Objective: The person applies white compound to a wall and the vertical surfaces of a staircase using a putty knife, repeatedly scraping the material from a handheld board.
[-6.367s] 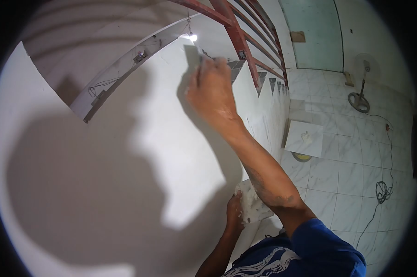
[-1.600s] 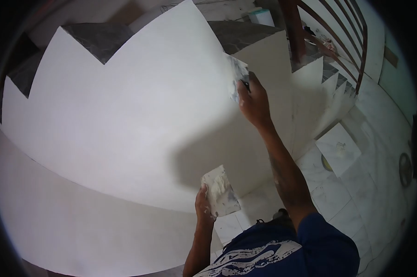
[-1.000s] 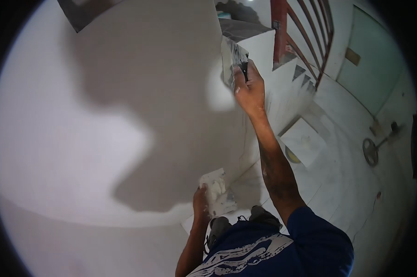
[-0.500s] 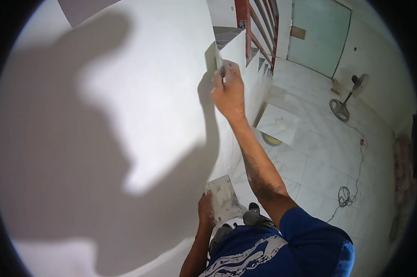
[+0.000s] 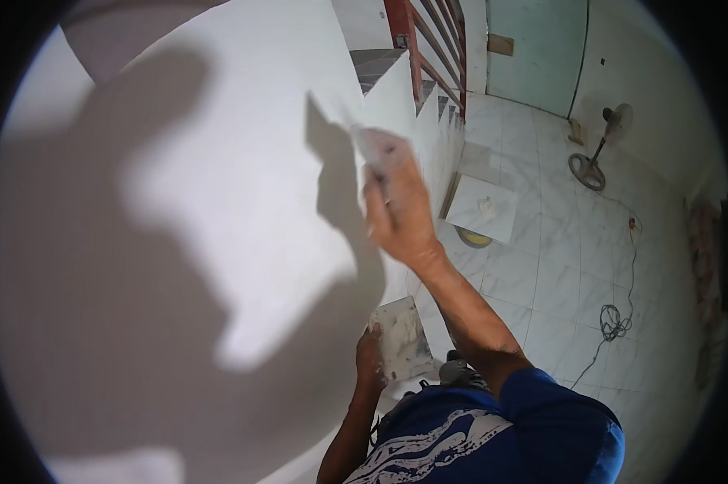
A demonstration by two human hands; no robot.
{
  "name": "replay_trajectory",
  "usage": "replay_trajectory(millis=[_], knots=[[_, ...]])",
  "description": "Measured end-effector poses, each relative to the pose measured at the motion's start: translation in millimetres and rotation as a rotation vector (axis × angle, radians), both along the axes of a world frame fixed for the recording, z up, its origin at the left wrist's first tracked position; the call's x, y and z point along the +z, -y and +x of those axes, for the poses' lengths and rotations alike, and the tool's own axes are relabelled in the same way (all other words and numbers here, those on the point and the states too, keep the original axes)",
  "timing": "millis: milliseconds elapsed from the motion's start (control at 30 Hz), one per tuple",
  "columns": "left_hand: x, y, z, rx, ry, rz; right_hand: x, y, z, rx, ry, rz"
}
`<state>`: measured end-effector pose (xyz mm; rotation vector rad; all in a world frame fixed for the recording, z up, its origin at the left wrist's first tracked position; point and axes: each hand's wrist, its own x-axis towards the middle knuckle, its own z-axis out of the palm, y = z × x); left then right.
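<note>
My right hand (image 5: 406, 214) is closed round a putty knife (image 5: 369, 143), its blade smeared by motion. The blade is near the white wall (image 5: 259, 161), and its shadow falls on the wall to the left; whether it touches cannot be told. Lower down, my left hand (image 5: 370, 359) grips the side of a flat, rectangular putty board (image 5: 404, 340). Pale putty and dark stains cover the board's face. It is held in front of my body, close to the wall.
Beyond the wall edge rise stairs (image 5: 378, 66) with a red railing (image 5: 403, 32). On the tiled floor are a white tile-like slab (image 5: 481, 208), a yellow-and-grey round object (image 5: 472, 237), a standing fan (image 5: 594, 157) and a coiled cable (image 5: 614, 323). A glass door (image 5: 533, 60) stands behind.
My right hand has drawn the putty knife down from the wall's upper edge, and the blade is now tilted leftward. My left hand and the board have shifted slightly right in view.
</note>
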<state>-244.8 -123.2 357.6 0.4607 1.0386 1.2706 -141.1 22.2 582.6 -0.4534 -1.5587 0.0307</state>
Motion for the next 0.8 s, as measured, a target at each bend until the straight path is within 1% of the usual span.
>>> replay_trajectory(millis=[67,167,267,367,467,500,567,600,633,700,733,767,800], knots=[[-6.6,-0.1,-2.4,-0.023,-0.009,-0.014,2.2,-7.9,9.3,-0.091,-0.157,-0.198],[6.0,1.9,1.0,-0.018,-0.031,-0.053,7.0,-50.9,14.9,-0.088,-0.164,-0.152],[6.1,-0.1,-0.6,-0.035,-0.08,-0.063,24.9,-48.5,13.1,-0.029,-0.22,-0.139],[0.1,2.7,-1.3,-0.018,-0.035,0.034,30.0,-42.9,18.8,0.062,-0.201,-0.354],[8.4,2.7,-4.4,-0.02,-0.094,0.046,26.2,-34.5,25.0,0.206,-0.415,-0.417],[13.7,1.8,-4.7,-0.014,-0.074,0.0,20.6,-28.3,34.9,0.402,-0.512,-0.528],[26.5,5.8,-0.6,0.0,-0.03,-0.106,18.4,3.5,49.4,0.597,-0.687,-0.634],[41.8,9.9,3.5,-0.007,0.047,-0.108,16.1,22.2,58.2,0.686,-0.778,-0.692],[58.2,13.1,7.3,-0.012,0.126,-0.114,10.0,41.2,69.8,0.691,-0.723,-0.71],[67.3,19.3,13.0,-0.034,0.177,-0.043,-9.8,70.8,93.6,0.603,-0.537,-0.727],[77.8,29.5,18.0,-0.005,0.149,0.079,-20.5,90.9,105.6,0.561,-0.45,-0.737],[87.1,35.8,23.4,0.023,0.12,0.201,-20.2,113.3,116.7,0.415,-0.19,-0.717],[84.8,36.5,27.2,-0.03,0.164,0.32,-20.0,135.8,127.7,0.263,0.054,-0.66]])
